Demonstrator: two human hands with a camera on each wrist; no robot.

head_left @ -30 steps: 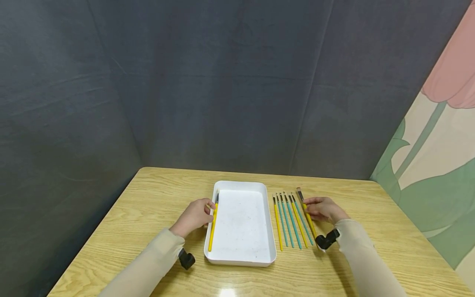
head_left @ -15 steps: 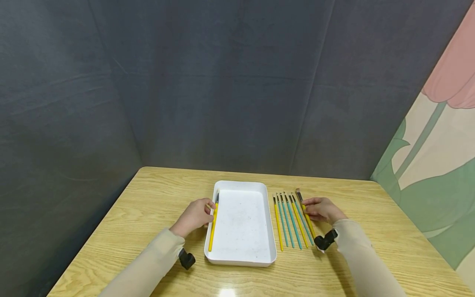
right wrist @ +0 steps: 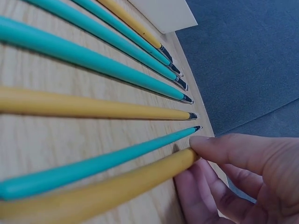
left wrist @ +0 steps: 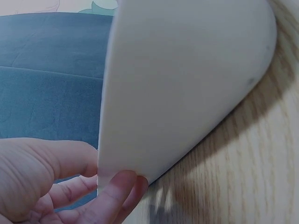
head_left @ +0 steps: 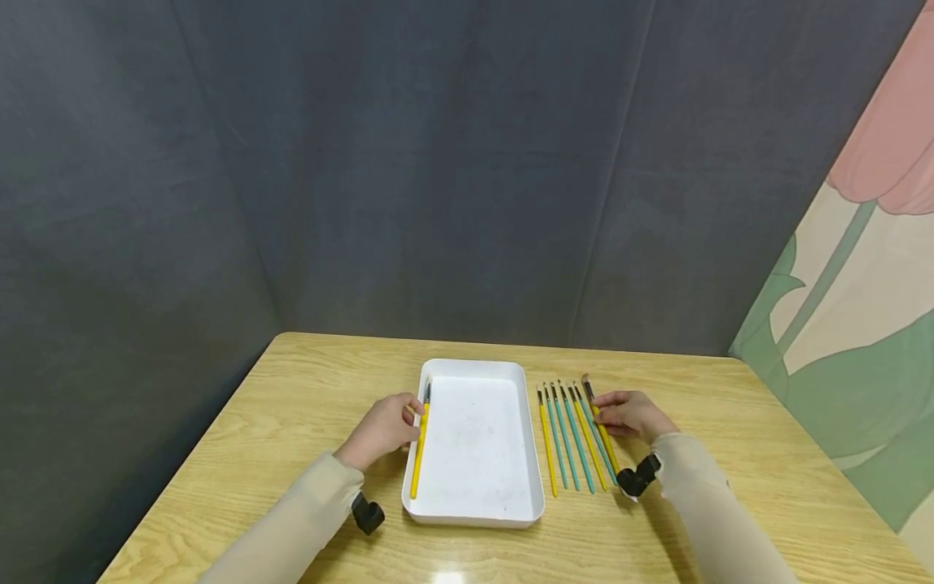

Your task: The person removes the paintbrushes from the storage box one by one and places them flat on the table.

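A white rectangular tray [head_left: 477,442] lies on the table, with one yellow paintbrush [head_left: 420,454] along the inside of its left wall. My left hand [head_left: 383,428] grips the tray's left side; in the left wrist view its fingers [left wrist: 114,196] press the outer wall. To the right of the tray, several yellow and teal paintbrushes [head_left: 571,438] lie side by side, bristles pointing away. My right hand [head_left: 633,414] pinches a thicker yellow paintbrush [right wrist: 117,189] at the row's right end, close beside a teal paintbrush [right wrist: 103,161].
The wooden table [head_left: 328,365] runs back to a dark grey curtain [head_left: 438,178]. A wall with a painted flower [head_left: 876,324] stands on the right. Black cameras are strapped to both wrists.
My right hand has shifted slightly left with the thick yellow paintbrush, bringing it nearer the row. My left hand stays on the tray.
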